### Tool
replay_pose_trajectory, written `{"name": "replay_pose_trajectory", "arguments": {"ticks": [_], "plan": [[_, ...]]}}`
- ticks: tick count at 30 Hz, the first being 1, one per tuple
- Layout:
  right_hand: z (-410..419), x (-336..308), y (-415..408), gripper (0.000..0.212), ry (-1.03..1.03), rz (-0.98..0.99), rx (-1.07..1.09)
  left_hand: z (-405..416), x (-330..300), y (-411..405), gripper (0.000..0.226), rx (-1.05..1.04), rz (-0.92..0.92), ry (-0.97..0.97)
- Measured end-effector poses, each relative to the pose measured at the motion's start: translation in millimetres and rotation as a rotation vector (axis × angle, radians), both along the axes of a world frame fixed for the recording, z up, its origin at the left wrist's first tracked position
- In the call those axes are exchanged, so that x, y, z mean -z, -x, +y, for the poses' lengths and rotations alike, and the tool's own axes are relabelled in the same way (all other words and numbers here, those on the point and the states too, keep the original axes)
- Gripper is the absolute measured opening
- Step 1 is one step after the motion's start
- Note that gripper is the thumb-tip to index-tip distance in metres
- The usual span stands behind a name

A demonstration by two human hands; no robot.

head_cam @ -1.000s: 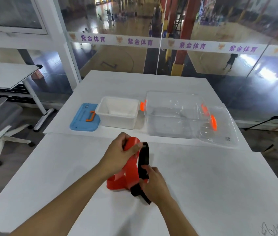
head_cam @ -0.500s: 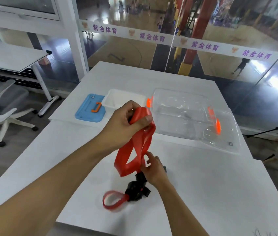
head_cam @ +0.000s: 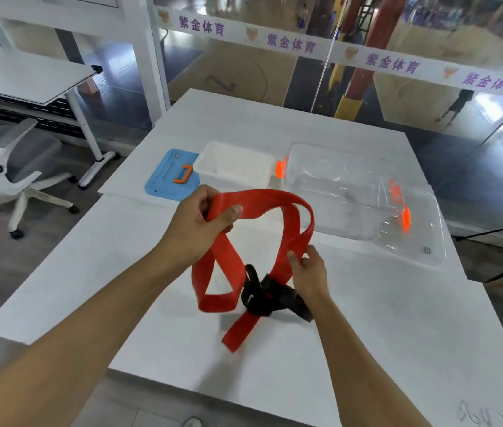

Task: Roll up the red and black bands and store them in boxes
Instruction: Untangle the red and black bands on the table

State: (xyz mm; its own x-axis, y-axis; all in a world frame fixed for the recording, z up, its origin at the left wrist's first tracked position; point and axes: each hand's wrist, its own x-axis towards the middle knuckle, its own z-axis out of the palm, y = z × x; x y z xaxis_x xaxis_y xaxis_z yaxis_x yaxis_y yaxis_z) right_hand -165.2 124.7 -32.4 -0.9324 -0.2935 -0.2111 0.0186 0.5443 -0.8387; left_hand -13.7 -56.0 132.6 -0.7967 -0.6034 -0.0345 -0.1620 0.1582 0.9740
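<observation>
Head view: the red band (head_cam: pixel 262 211) arches above the tabletop (head_cam: pixel 398 334) between both hands. The left hand (head_cam: pixel 196 221) pinches one end of the arch between thumb and curled fingers (head_cam: pixel 231 211); the right hand (head_cam: pixel 307 271) grips the strip lower down, on the side of the arch toward the clear box (head_cam: pixel 336 186). From the right hand the strip drops straight into the black band (head_cam: pixel 267 295), which lies bunched on the tabletop directly beneath that hand. A second red loop hangs below the left hand, and a red tail emerges from under the black band toward the viewer. The two bands appear entangled at that point, so the next move probably turns on drawing the red strip up and away from the black one; the right hand is the nearer. Beyond the red band stand the white box (head_cam: pixel 233 167), the clear box and, at its far-right side, its clear lid (head_cam: pixel 413 232); a blue lid (head_cam: pixel 167 180) lies left of the white box. Neither box obstructs the hands.
</observation>
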Motion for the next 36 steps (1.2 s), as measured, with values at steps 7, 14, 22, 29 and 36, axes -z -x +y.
{"name": "replay_pose_trajectory", "arguments": {"ticks": [7, 14, 22, 29, 36], "plan": [[5, -54, -6, 0.007, 0.159, 0.141, -0.061, -4, 52, -9, 0.035, -0.139, -0.291, 0.096], [-2, -104, -21, 0.010, 0.149, 0.098, -0.175, 2, 77, -11, 0.054, 0.094, -0.256, 0.104], [-4, -120, -31, 0.018, 0.111, 0.106, -0.319, 37, 86, 8, 0.058, 0.366, -0.277, 0.155], [-6, -116, -32, 0.034, 0.223, 0.059, -0.253, 41, 89, 20, 0.043, 0.235, -0.291, 0.186], [13, -55, -30, 0.036, -0.296, 0.002, -0.288, 31, 77, 15, 0.011, 0.284, -0.236, 0.105]]}}
